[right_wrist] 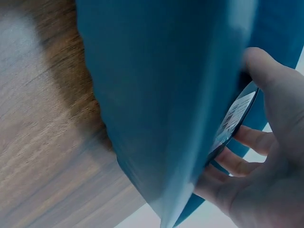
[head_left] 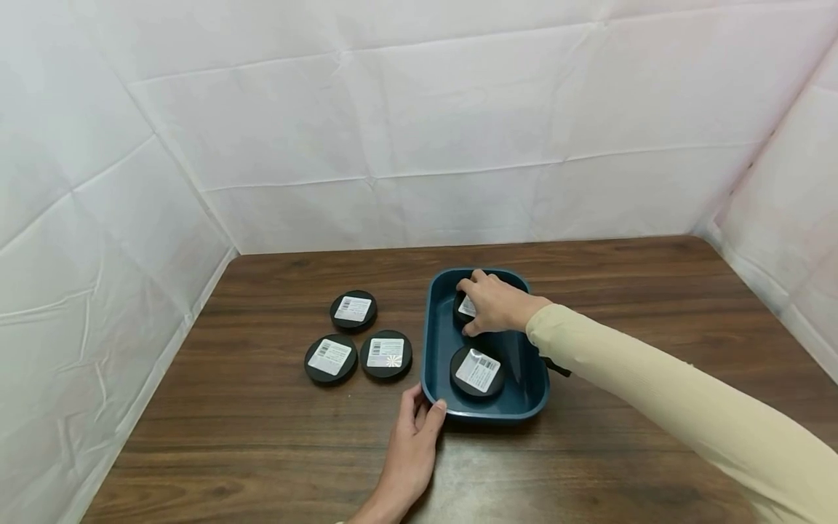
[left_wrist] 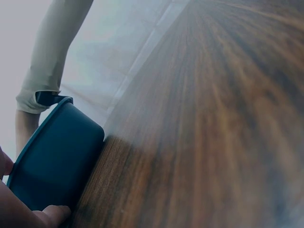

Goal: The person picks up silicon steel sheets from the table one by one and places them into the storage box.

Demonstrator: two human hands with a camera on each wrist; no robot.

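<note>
Head view shows our right hand (head_left: pixel 499 302) gripping a black disc (head_left: pixel 467 307) in the blue tray (head_left: pixel 439 364) our left hand (head_left: pixel 409 453) pinches, the disc seeming light, stiff and best held by its rim.

The wooden table (head_left: pixel 262 451) bears a blue tray (head_left: pixel 440 342) and three discs (head_left: pixel 386 356).

Three discs (head_left: pixel 387 356) left of tray (head_left: pixel 440 349)
</note>
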